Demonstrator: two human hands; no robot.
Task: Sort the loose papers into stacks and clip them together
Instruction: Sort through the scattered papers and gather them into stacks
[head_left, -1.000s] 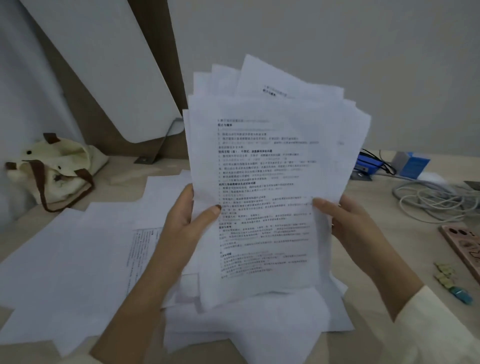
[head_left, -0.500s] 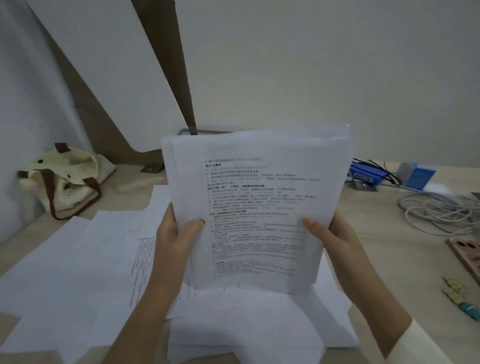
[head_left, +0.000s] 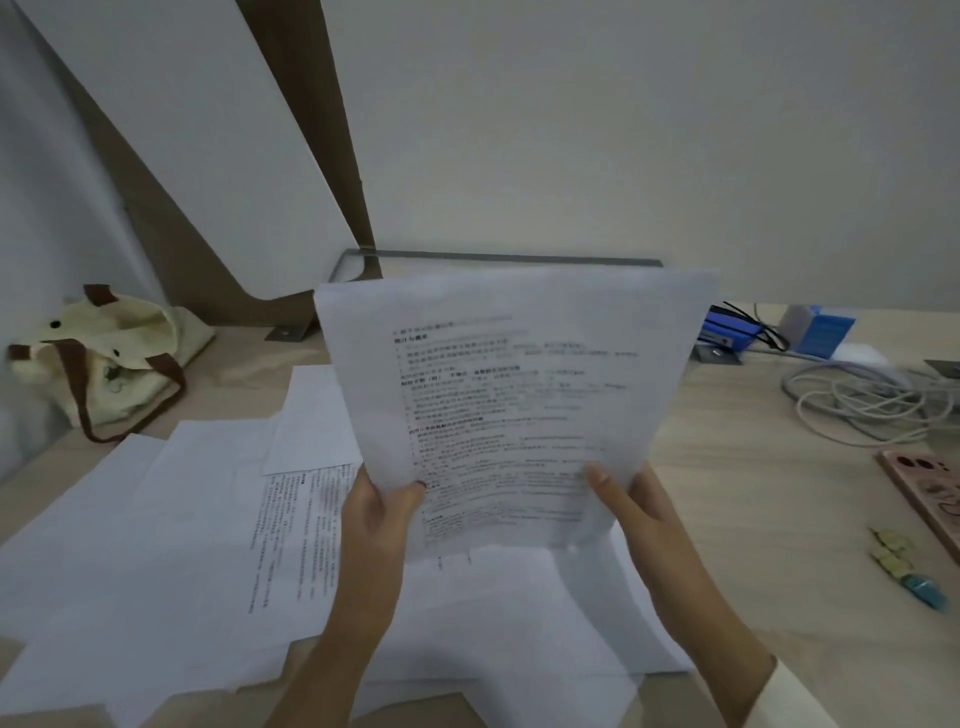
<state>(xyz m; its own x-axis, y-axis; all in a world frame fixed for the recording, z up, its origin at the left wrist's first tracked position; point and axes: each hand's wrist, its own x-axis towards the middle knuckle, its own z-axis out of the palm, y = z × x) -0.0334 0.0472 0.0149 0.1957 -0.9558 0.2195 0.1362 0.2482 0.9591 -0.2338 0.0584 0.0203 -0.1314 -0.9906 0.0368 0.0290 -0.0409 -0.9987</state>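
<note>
The paper stack (head_left: 519, 395) stands upright over the loose sheets (head_left: 197, 519) on the surface (head_left: 753, 467), with the left hand (head_left: 382, 512) and right hand (head_left: 636, 506) each pinching a lower edge, thumb in front, fingers hidden behind. Gripped only low down, its top could flop or fan apart.

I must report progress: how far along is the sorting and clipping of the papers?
Done: one stack is gathered with fairly even edges. In hand: the left hand and right hand grip its lower part, holding it upright. Left: no clip shows on it, what look like clips lie apart on the desk, and many loose sheets cover the desk.
</note>
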